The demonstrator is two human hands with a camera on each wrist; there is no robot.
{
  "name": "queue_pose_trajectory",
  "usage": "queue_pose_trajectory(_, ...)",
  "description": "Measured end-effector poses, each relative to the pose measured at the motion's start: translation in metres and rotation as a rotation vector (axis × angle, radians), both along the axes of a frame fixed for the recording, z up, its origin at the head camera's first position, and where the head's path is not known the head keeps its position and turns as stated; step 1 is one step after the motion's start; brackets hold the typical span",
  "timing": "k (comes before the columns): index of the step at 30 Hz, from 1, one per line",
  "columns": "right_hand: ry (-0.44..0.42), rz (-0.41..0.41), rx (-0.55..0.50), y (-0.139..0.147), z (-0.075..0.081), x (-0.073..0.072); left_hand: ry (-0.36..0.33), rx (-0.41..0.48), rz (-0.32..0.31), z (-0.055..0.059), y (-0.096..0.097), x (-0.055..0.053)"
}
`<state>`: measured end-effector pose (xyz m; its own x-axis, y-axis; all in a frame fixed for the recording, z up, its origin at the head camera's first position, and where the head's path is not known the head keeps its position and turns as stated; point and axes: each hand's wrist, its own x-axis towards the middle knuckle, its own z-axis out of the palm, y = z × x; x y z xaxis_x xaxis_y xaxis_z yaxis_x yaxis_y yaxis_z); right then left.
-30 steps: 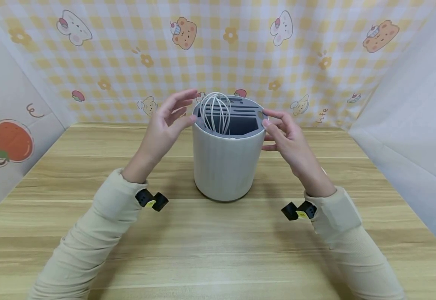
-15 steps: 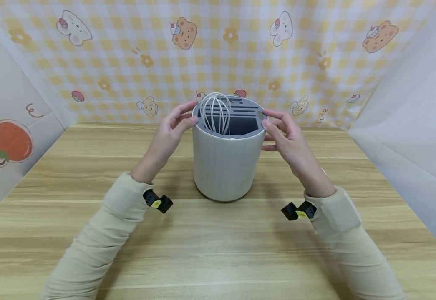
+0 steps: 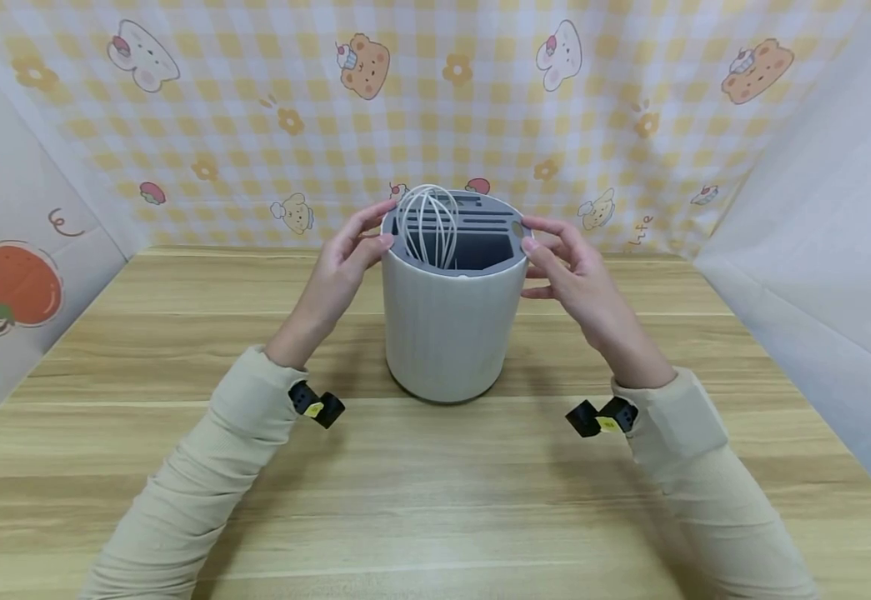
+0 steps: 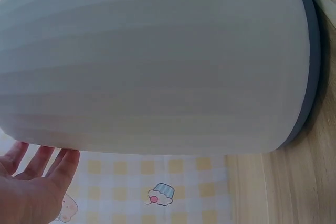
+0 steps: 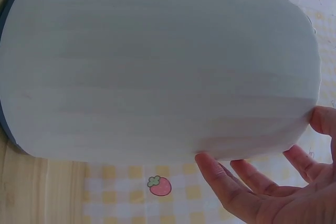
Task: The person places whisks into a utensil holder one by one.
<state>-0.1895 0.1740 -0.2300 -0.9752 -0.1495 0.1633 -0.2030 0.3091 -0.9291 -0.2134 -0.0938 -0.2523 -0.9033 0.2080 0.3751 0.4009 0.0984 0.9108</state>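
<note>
1. The holder (image 3: 446, 333) is standing upright on the table, near the middle of the head view; its tall, rounded wall is showing a smooth off-white surface with faint lengthwise facets, which both wrist views are revealing as broad, soft bands.
2. A dark base ring (image 4: 315, 51) is edging the bottom of the holder, looking matte against the paler wall.
3. A grey insert (image 3: 497, 208) is filling the round mouth, its flat top being cut by long, narrow parallel slots, a wide angular opening at the front and a small rounded hole near the right hand.
4. A whisk (image 3: 427, 225) is standing in the left part of the mouth, its pale, thin wires looping into an open balloon above the rim.
5. The left hand (image 3: 337, 271) is gripping the holder at its upper left, thumb and fingers curving against the rim and wall.
6. The right hand (image 3: 573, 275) is gripping the opposite side, thumb at the rim and the other fingers spreading around the wall.
7. Beige sleeves (image 3: 202, 467) are wrinkling along both forearms, small black blocky cameras (image 3: 317, 405) sitting at the cuffs.
8. The table (image 3: 435, 483) is displaying streaky, light wood grain; behind it, a yellow-and-white checked cloth (image 3: 435, 108) is hanging in gentle ripples, printed with cartoon animals and flowers.
</note>
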Motion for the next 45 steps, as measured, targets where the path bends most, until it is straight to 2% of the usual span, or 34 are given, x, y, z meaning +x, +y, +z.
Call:
queue_pose_trajectory(4,0.018,0.022,-0.034,0.004,0.002,-0.001,0.004,0.001,0.003,-0.001,0.000,0.000)
queue_pose_trajectory(13,0.076,0.065,-0.337,0.036,0.004,-0.008,0.007,0.010,0.001,-0.002,0.000,-0.001)
queue_pose_trajectory(18,0.093,0.101,-0.516,0.064,-0.005,-0.022,0.000,0.014,0.000,-0.002,0.001,0.000)
queue_pose_trajectory(22,0.088,0.085,-0.619,0.086,-0.017,-0.034,-0.001,0.008,0.007,-0.001,0.001,0.001)
queue_pose_trajectory(24,0.071,0.055,-0.627,0.096,-0.024,-0.038,-0.001,0.003,0.010,-0.001,0.001,0.001)
queue_pose_trajectory(27,0.032,-0.011,-0.572,0.110,-0.035,-0.045,-0.001,-0.004,0.015,-0.001,0.001,0.001)
queue_pose_trajectory(32,-0.049,-0.100,-0.415,0.134,-0.057,-0.056,-0.001,0.001,0.014,0.000,0.001,0.002)
queue_pose_trajectory(39,-0.193,-0.189,0.040,0.158,-0.084,-0.067,0.001,0.011,0.002,0.000,0.000,0.001)
queue_pose_trajectory(41,-0.226,-0.191,0.102,0.158,-0.089,-0.069,0.004,0.016,-0.002,0.000,0.000,0.001)
queue_pose_trajectory(45,-0.281,-0.184,0.129,0.160,-0.096,-0.074,0.003,0.019,-0.007,0.000,0.001,0.001)
